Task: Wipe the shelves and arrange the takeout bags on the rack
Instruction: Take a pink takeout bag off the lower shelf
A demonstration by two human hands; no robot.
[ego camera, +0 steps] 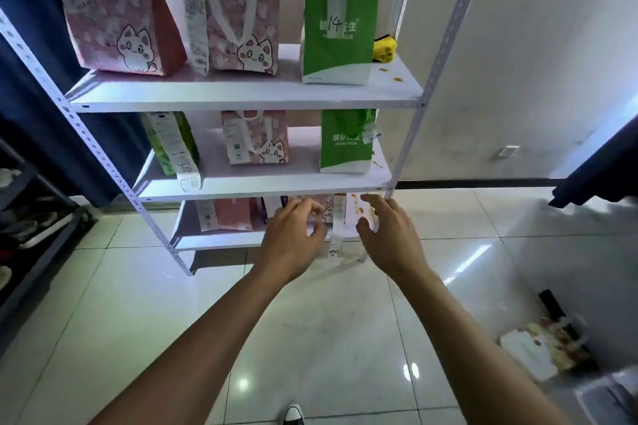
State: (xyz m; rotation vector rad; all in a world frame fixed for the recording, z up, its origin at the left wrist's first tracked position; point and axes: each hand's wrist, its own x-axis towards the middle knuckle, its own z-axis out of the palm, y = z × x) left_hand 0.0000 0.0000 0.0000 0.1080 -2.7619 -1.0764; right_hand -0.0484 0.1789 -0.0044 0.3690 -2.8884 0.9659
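Note:
A white metal rack (241, 95) holds takeout bags on three shelves. The top shelf carries two pink cat bags (121, 21) and a green bag (340, 28) marked 14, with a yellow cloth (384, 49) behind it and brown stains (397, 79) at the right end. On the bottom shelf (221, 241), my left hand (293, 238) and my right hand (390, 235) reach either side of a pink cat bag (328, 212) with a long receipt (337, 228). Both hands have fingers apart, close to the bag, gripping nothing I can see.
The middle shelf (262, 179) holds two green bags and a pink one, with stains at its right end. A dark rack (31, 217) stands at the left. Rubbish and a white bag (538, 348) lie on the tiled floor at the right. My shoe (293, 414) shows below.

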